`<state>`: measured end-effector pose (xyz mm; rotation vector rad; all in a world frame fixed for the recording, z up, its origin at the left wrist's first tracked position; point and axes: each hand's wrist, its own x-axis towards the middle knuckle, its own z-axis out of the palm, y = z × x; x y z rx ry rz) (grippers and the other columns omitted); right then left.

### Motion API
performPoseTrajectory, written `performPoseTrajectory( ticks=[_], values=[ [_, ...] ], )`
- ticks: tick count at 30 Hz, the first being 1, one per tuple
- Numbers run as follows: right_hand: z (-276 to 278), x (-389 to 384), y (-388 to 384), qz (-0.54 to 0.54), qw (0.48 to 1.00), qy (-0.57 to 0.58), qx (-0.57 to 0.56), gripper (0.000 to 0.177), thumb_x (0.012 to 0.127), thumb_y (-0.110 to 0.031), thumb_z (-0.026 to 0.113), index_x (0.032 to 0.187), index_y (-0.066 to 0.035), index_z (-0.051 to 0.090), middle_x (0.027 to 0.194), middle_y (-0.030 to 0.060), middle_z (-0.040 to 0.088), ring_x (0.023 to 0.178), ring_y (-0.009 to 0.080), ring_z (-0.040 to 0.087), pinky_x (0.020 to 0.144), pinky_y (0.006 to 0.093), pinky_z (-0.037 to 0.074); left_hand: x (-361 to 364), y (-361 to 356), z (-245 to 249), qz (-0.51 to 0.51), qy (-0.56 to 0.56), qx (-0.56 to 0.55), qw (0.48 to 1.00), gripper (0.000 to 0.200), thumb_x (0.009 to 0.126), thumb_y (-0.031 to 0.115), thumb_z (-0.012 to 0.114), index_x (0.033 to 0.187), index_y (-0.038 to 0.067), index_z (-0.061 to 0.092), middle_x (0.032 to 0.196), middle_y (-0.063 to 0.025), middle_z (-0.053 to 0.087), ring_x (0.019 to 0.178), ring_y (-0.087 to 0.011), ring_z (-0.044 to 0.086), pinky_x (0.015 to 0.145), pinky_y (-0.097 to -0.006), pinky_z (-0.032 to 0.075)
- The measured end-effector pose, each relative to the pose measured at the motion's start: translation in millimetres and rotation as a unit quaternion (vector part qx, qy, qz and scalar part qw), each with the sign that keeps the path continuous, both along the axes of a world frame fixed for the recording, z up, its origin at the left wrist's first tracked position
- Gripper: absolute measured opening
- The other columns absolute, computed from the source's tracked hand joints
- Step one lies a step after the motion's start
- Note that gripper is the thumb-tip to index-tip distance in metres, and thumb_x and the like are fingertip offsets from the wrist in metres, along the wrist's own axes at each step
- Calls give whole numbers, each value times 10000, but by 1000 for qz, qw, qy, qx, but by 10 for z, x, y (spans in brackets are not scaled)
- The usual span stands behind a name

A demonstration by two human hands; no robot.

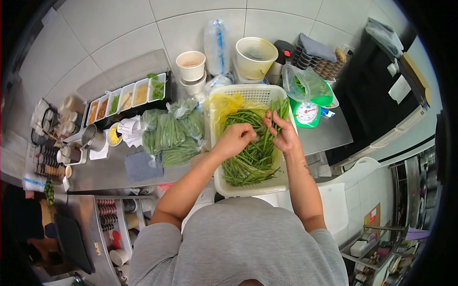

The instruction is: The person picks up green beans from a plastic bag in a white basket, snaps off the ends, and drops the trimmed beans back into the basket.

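Grey T-shirt [238, 243] nearest, then a white basket [220, 183] at the counter's [107, 174] near edge, where the right hand [282, 133] has its grip pinching upright green beans [281, 108], best kept tip-aligned, while the left hand [236, 138] rests knuckles-up on the pile, its grip hidden.

Perforated plastic basket [228, 187], steel counter [105, 174]

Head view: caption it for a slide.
Left hand reaches into basket of beans; right hand holds a bunch; bags alongside.
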<state>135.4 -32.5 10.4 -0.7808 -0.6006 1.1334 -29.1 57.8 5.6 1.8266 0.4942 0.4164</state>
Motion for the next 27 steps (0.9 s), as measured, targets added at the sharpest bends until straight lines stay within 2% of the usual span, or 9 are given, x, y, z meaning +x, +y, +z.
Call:
performPoseTrajectory(
  ticks=[3,5,6,11,14,20,23,26,27],
  values=[
    [-17,-46,-6,39,998,-37,36,198,910,-219,579,955,-28,547,785,49,554,674,99,498,484,185,321,102,-33,-5,174,-28,-7,984,150,859,73,522,773,-10,612,665,-18,568,609,-85,488,565,-245,391],
    [-92,-65,9,100,991,-33,85,209,910,-231,582,954,-32,538,791,54,550,670,100,489,493,185,325,143,79,-114,238,-41,-39,970,158,847,66,505,768,-12,618,665,-28,572,607,-92,494,569,-245,399],
    [-116,-52,11,76,993,-18,85,217,909,-242,584,952,-35,535,794,56,550,661,102,483,501,184,328,157,121,-140,269,-49,-56,960,164,842,62,497,765,-12,622,666,-33,574,606,-96,497,571,-246,403],
    [-64,83,1,28,997,3,75,247,906,-286,592,948,-52,526,805,64,558,636,110,460,548,193,353,92,18,-101,53,-117,-76,989,168,806,12,602,974,13,592,809,15,572,717,-69,506,681,-217,412],
    [-46,45,12,46,995,27,80,248,911,-291,587,941,-53,524,806,66,559,647,111,455,574,211,374,145,-29,-15,28,-113,-128,985,115,811,31,611,925,25,601,772,29,557,698,-61,500,659,-214,412],
    [-14,-3,13,31,997,-22,73,246,905,-292,591,932,-52,545,830,86,591,710,134,514,590,230,387,223,-46,-69,109,-134,-172,970,86,795,81,651,832,30,593,701,18,539,632,-66,470,580,-242,391],
    [-24,-50,16,26,993,-93,69,241,897,-282,602,936,-49,554,844,91,601,761,148,545,592,236,390,296,-183,58,242,-84,22,966,93,757,57,641,776,-5,575,644,-74,547,581,-163,517,567,-314,416],
    [-21,-64,-9,23,996,-69,45,215,906,-260,593,941,-55,539,863,71,561,810,138,540,588,215,388,329,-62,-111,284,-114,406,861,84,756,50,619,774,-18,574,679,-139,566,632,-248,573,603,-365,449],
    [-25,-48,-18,16,997,-50,57,208,907,-253,592,944,-56,538,866,73,561,793,133,532,584,211,389,304,2,-173,246,-68,368,894,84,783,52,599,810,-24,576,722,-127,587,675,-222,584,622,-345,452]
  ],
)
